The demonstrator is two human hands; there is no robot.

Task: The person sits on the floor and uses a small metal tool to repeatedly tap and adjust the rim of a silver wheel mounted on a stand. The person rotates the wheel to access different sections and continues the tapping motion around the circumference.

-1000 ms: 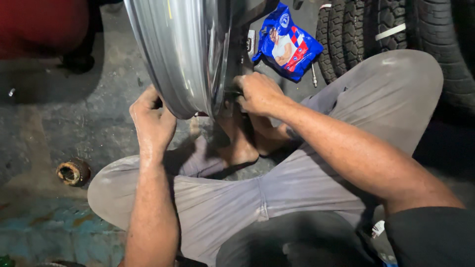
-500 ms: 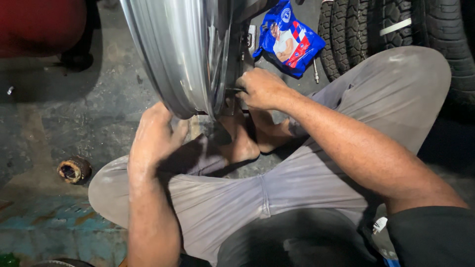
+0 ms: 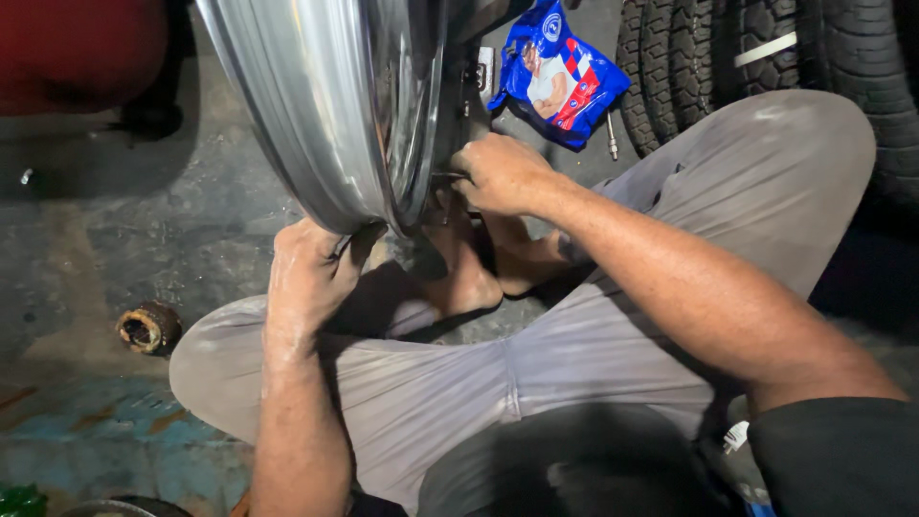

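A shiny metal wheel rim (image 3: 316, 105) stands upright in front of me, above my crossed legs in grey trousers (image 3: 574, 354). My left hand (image 3: 308, 268) grips the bottom edge of the rim from below. My right hand (image 3: 500, 174) is closed against the right side of the rim, with a thin metal part (image 3: 446, 175) sticking out of the fist toward the rim. What the fingers hold is mostly hidden. My bare feet (image 3: 479, 268) rest under the rim.
A blue plastic packet (image 3: 560, 75) lies on the concrete floor behind the rim, with a small metal tool (image 3: 611, 134) beside it. Black tyres (image 3: 823, 67) stand at the upper right. A rusty round part (image 3: 149, 327) sits on the floor at left.
My left hand slid lower and rightward along the rim's bottom edge. My right hand stayed against the rim's right side, shifting slightly upward.
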